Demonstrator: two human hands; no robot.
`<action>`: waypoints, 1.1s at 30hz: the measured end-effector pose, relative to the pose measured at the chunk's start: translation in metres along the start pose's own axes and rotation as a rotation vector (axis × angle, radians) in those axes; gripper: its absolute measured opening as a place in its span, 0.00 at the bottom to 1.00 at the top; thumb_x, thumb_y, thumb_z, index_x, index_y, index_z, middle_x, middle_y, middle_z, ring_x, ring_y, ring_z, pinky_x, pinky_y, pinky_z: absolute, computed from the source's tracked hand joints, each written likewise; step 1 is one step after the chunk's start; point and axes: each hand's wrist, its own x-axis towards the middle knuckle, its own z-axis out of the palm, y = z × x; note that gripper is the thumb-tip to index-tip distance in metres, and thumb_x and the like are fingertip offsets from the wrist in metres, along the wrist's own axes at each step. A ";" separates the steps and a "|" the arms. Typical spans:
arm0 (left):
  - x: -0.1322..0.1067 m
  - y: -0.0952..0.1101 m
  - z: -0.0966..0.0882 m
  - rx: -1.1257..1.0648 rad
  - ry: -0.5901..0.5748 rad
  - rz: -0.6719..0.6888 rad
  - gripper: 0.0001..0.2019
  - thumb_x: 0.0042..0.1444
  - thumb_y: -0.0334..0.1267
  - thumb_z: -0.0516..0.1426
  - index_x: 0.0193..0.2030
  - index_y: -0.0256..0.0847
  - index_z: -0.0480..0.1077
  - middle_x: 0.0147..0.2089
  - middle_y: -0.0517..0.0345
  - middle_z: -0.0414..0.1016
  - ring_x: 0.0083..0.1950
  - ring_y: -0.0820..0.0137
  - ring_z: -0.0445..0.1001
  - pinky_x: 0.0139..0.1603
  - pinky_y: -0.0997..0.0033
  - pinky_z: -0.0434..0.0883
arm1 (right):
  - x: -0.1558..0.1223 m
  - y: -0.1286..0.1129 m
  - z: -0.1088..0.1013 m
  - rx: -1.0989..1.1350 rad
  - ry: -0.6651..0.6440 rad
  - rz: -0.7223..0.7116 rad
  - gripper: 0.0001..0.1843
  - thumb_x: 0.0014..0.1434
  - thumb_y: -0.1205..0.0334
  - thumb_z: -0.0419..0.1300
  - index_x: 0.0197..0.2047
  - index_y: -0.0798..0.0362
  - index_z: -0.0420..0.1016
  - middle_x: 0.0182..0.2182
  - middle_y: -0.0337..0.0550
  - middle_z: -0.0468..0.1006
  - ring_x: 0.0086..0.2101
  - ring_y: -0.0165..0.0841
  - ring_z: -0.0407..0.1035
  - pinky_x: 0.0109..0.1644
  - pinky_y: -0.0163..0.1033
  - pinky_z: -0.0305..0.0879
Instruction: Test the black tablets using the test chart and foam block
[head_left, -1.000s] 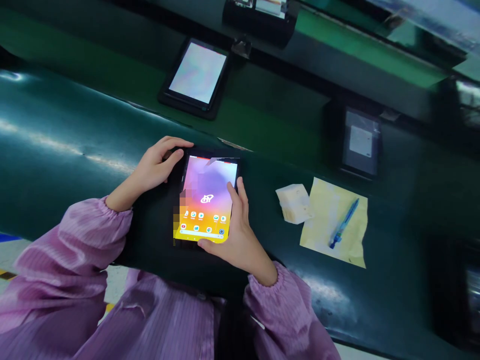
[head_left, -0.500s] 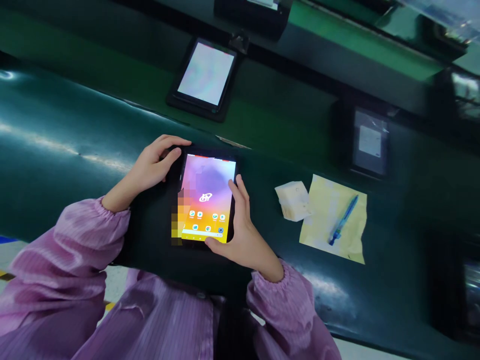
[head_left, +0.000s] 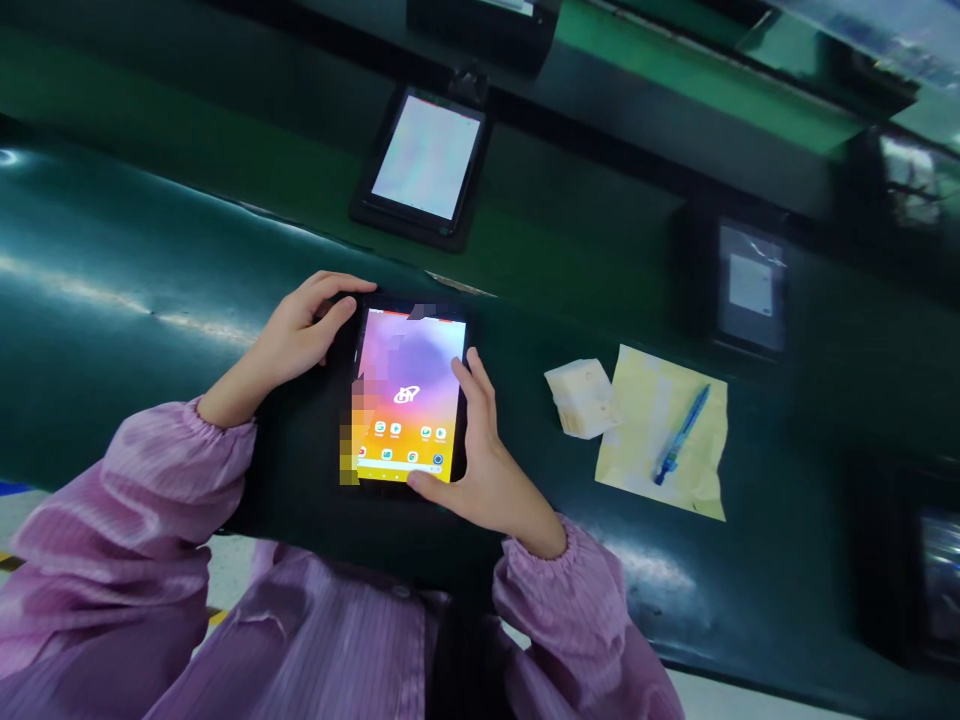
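A tablet point(head_left: 420, 355) with a lit purple-to-yellow home screen and app icons lies face up in front of me, its lower left part blurred by pixel blocks. My left hand point(head_left: 304, 330) is at its upper left corner, index finger along the top edge and thumb at the left side. Around the lower right of the tablet, my right hand point(head_left: 484, 455) has its thumb over the bottom edge and its fingers along the right side. To the right, a whitish block point(head_left: 581, 398) touches a yellow sheet of paper point(head_left: 626, 465), on which a blue pen point(head_left: 681, 435) rests.
Beyond the dark green table edge, a second tablet point(head_left: 427, 158) with a pale lit screen lies on a dark base on a green strip. Farther right on it is a dark device point(head_left: 752, 285) with a white label. Another dark device point(head_left: 941, 580) stands at the right edge.
The pale-screened tablet and the labelled device on the green strip have shifted right relative to the table. Both my hands and the tablet between them keep nearly the same pose.
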 end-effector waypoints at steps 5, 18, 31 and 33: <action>0.001 -0.002 0.000 -0.001 0.015 0.015 0.15 0.70 0.42 0.56 0.58 0.50 0.79 0.57 0.55 0.75 0.24 0.83 0.67 0.16 0.82 0.67 | 0.006 0.004 0.002 -0.017 0.223 -0.035 0.42 0.70 0.49 0.58 0.78 0.36 0.40 0.79 0.47 0.45 0.78 0.45 0.42 0.79 0.61 0.51; 0.000 0.002 0.001 0.005 0.019 0.003 0.16 0.68 0.44 0.56 0.57 0.50 0.79 0.56 0.53 0.76 0.23 0.81 0.67 0.15 0.81 0.67 | -0.003 -0.002 -0.001 -0.058 -0.024 -0.042 0.66 0.55 0.60 0.72 0.80 0.32 0.28 0.80 0.40 0.18 0.79 0.51 0.27 0.76 0.63 0.57; 0.000 0.000 -0.001 0.030 0.001 0.010 0.16 0.70 0.45 0.56 0.59 0.52 0.79 0.58 0.52 0.75 0.28 0.77 0.71 0.18 0.81 0.69 | -0.003 -0.004 -0.003 -0.069 -0.069 0.051 0.67 0.55 0.53 0.73 0.79 0.26 0.27 0.80 0.35 0.15 0.79 0.54 0.24 0.73 0.70 0.61; 0.000 0.000 -0.001 0.023 0.005 0.018 0.16 0.70 0.45 0.56 0.59 0.52 0.79 0.58 0.53 0.75 0.27 0.78 0.70 0.17 0.81 0.69 | -0.002 -0.004 -0.003 -0.071 -0.062 0.045 0.67 0.55 0.54 0.74 0.79 0.27 0.27 0.80 0.35 0.16 0.79 0.54 0.24 0.74 0.70 0.59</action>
